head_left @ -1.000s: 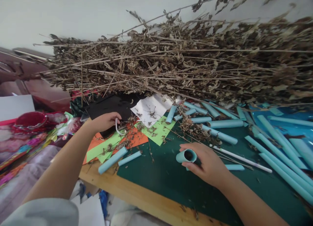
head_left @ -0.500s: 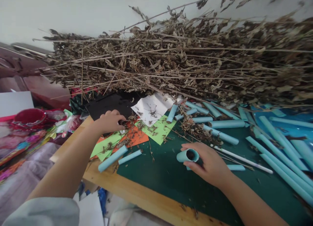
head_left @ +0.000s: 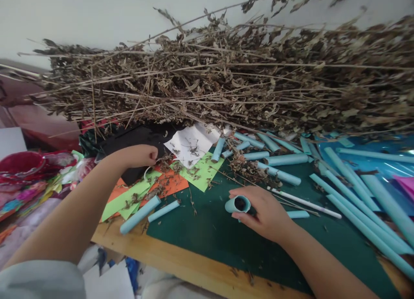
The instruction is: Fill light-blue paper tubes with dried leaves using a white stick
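Note:
My right hand is wrapped round a short light-blue paper tube, its open end facing me with something dark inside. It is above the dark green mat. My left hand is closed, over the edge of the black sheet and close to the dried leaf crumbs. Its fingertips are turned away, so I cannot tell what they hold. A thin white curved strip shows just below it. Two loose blue paper tubes lie nearer to me, beside green paper and orange paper.
A large heap of dried stalks and leaves lies along the wall. Several blue paper tubes are spread on the right, near a white stick. White paper bears leaf bits. A red bowl-like container stands left.
My left hand has drawn back slightly to the left, and its fingers have curled in. The right hand still holds the tube. The whole view has shifted a little to the right.

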`<state>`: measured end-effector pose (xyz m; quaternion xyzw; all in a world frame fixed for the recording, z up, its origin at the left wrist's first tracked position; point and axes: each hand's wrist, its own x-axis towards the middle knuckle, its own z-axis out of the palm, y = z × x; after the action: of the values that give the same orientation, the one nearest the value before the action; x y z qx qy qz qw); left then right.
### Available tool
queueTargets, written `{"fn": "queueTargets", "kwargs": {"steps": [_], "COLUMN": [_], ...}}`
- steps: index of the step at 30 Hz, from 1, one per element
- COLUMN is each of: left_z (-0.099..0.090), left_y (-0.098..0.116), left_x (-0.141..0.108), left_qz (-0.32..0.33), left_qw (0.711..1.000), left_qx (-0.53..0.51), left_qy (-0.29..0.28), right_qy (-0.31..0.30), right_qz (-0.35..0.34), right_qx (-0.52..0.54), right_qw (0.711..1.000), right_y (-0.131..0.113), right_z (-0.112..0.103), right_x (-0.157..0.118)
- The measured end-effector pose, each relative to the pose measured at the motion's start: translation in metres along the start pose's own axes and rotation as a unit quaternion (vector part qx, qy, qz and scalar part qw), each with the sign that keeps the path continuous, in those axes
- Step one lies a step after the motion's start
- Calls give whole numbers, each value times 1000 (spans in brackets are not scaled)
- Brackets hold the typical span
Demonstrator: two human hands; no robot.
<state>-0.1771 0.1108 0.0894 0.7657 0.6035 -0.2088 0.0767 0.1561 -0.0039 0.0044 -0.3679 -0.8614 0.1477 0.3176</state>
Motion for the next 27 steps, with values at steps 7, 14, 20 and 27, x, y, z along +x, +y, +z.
{"fn": "queueTargets", "kwargs": {"steps": [7,14,20,27], "left_z": [9,30,29,2], "left_y": [-4,7,5,-26], "left_x": [9,21,12,-23], "left_qz": [22,14,-51,-78], "left_qw": [991,986,957,903], "left_qx": [-82,-139,-140,-93], "left_qy": [105,94,251,412], "right_qy": [-3,-8,-7,-3], "right_qz": [-2,3,8,5], "right_qx": [0,1,3,2], "right_qw": [1000,1000,1000,1000], "right_y": [-1,0,1,2], "right_z": [-2,0,0,0], "right_x": [0,-1,-1,-1]}}
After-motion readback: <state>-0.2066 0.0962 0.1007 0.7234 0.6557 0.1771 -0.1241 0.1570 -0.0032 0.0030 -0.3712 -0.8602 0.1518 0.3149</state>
